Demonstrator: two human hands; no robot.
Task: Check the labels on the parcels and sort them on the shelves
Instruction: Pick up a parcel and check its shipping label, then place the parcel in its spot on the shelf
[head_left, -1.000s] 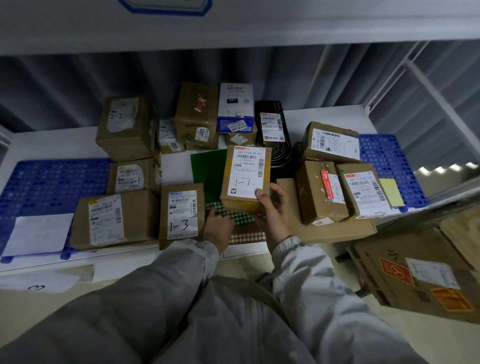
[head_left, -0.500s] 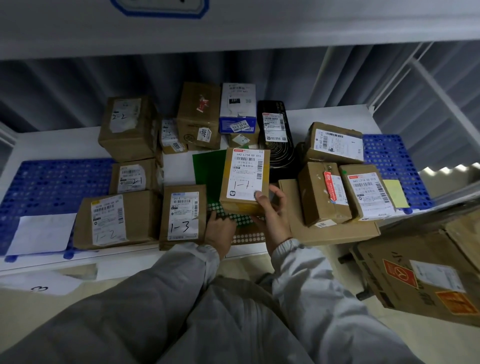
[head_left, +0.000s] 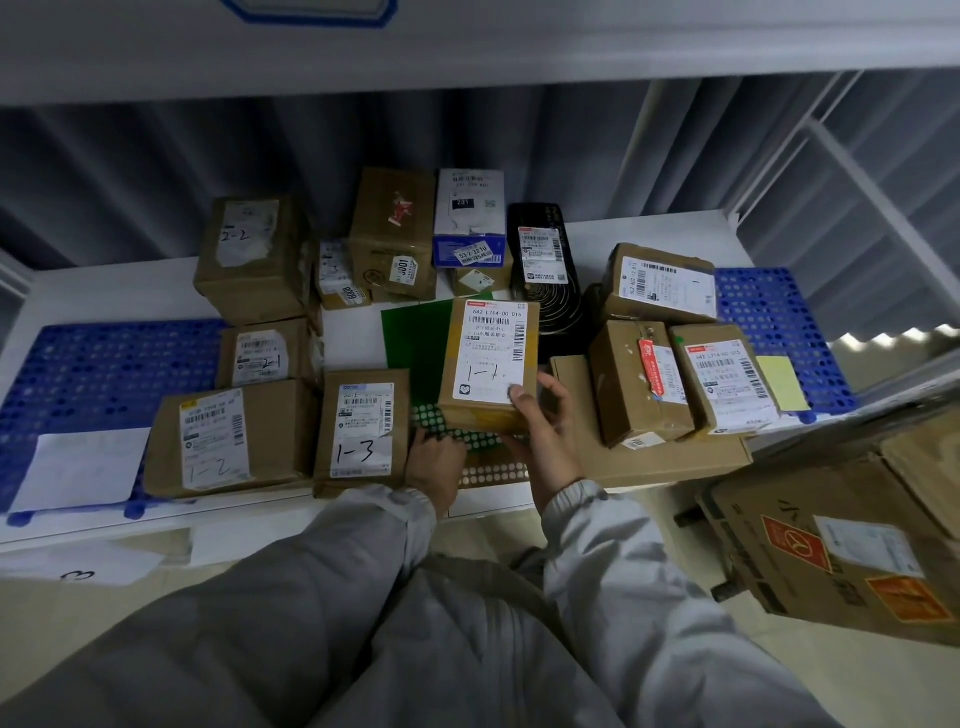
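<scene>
The right hand (head_left: 540, 431) grips the 1-1 parcel (head_left: 491, 364) by one corner only; the left hand (head_left: 434, 460), fingers curled at 7 o'clock, holds nothing, so it may tip.

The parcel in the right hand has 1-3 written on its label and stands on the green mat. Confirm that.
Not quite. The parcel that the right hand holds has 1-1 written on its label, as the head view shows; 1-3 is on the parcel to its left. The rest holds: it stands on the green mat.
</scene>
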